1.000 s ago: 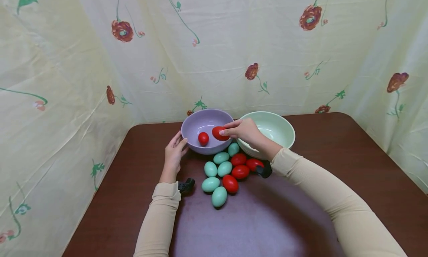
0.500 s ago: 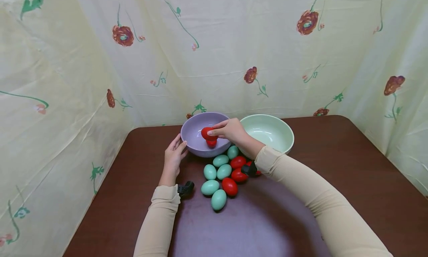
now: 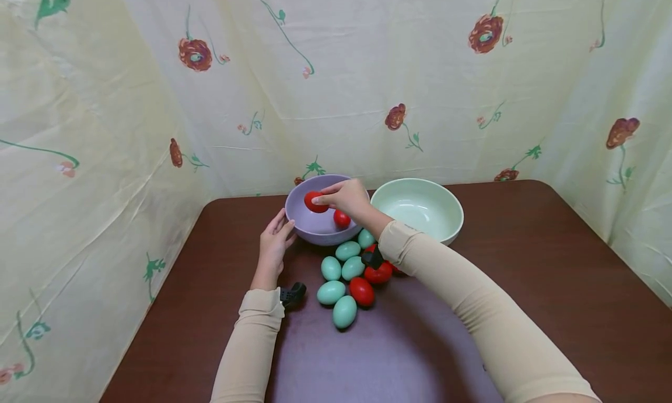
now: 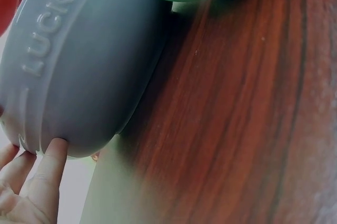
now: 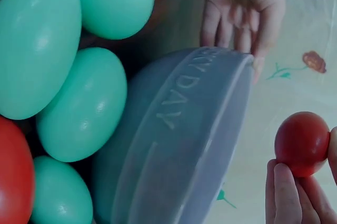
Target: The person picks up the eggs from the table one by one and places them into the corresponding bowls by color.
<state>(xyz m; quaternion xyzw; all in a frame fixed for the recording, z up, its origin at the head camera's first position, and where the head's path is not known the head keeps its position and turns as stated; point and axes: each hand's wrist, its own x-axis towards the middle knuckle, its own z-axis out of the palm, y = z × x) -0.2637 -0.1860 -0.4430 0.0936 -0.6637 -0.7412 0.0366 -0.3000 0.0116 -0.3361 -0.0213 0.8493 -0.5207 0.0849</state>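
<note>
Above the left part of a purple bowl [image 3: 326,238], my right hand [image 3: 347,200] pinches a red egg [image 3: 315,202] between thumb and fingertips. Another red egg [image 3: 342,219] lies inside that bowl, towards its right side. My left hand [image 3: 271,248] rests against the bowl's left outer side, fingers nearly straight. In the left wrist view, the thumb [image 4: 50,176] touches the bowl's wall [image 4: 100,66] below the rim. The right wrist view shows the held red egg [image 5: 303,142] at the fingertips, apart from the bowl's rim.
Several pale green eggs [image 3: 345,311] and several red eggs [image 3: 362,291] lie on the dark wooden table [image 3: 210,286] in front of the bowls; my right wrist hides part of them. A pale green bowl [image 3: 430,210] stands right of the purple one. Floral curtains [image 3: 336,88] hang behind.
My right hand has carried its red egg leftward over the purple bowl. The red egg inside the bowl has rolled to the right. My left hand stays at the bowl.
</note>
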